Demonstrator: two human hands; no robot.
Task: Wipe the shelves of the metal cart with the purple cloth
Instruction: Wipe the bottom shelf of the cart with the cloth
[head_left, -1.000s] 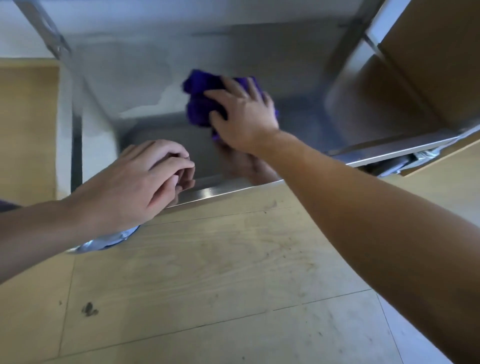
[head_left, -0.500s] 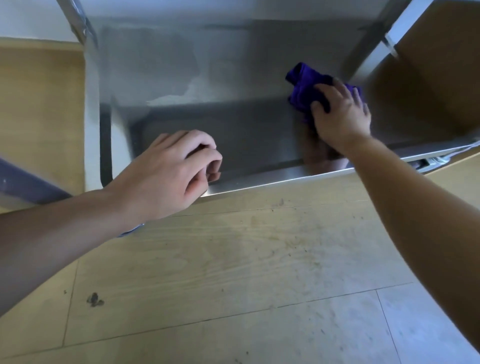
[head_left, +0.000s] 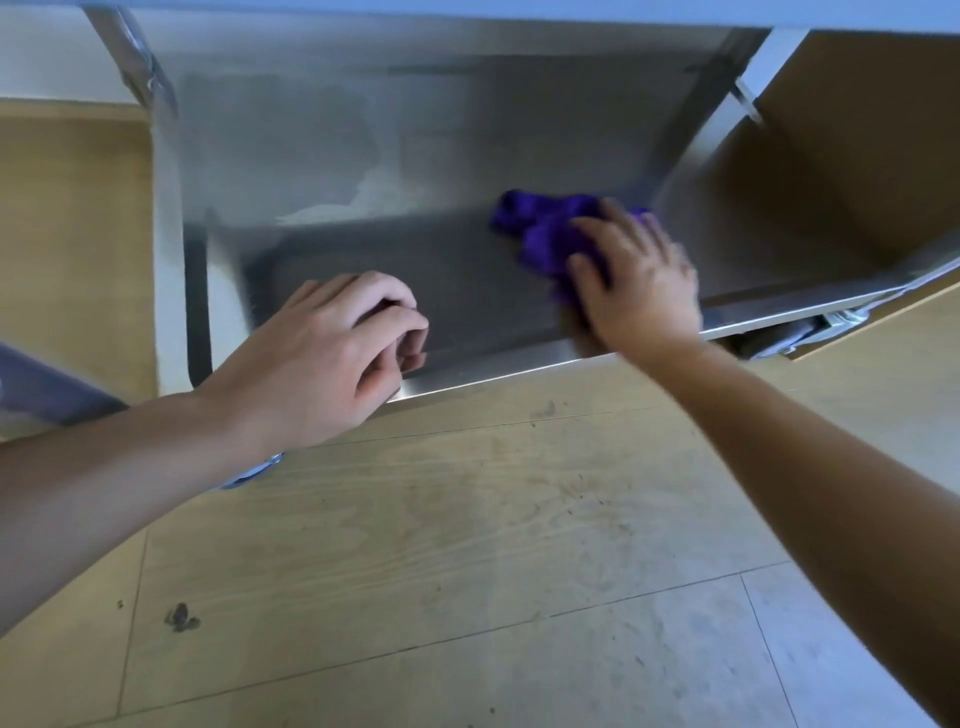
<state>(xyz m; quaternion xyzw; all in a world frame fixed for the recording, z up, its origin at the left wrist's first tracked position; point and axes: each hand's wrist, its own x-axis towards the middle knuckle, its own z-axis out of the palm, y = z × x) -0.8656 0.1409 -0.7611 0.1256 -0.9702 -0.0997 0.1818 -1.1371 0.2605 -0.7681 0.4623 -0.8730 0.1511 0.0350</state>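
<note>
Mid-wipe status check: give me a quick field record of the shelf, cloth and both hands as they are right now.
shelf: metal, with a pale streak near its middle
purple cloth: bunched, lying on the right part of the shelf
right hand: pressing down on the purple cloth, fingers spread; image blurred here
left hand: fingers curled at the shelf's front rim; whether it grips the rim is unclear
floor: wood-pattern, with a dark spot at lower left

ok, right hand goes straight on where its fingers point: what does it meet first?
The purple cloth, bunched under and ahead of the right hand; beyond it, bare cart shelf as far as I can tell.
</note>
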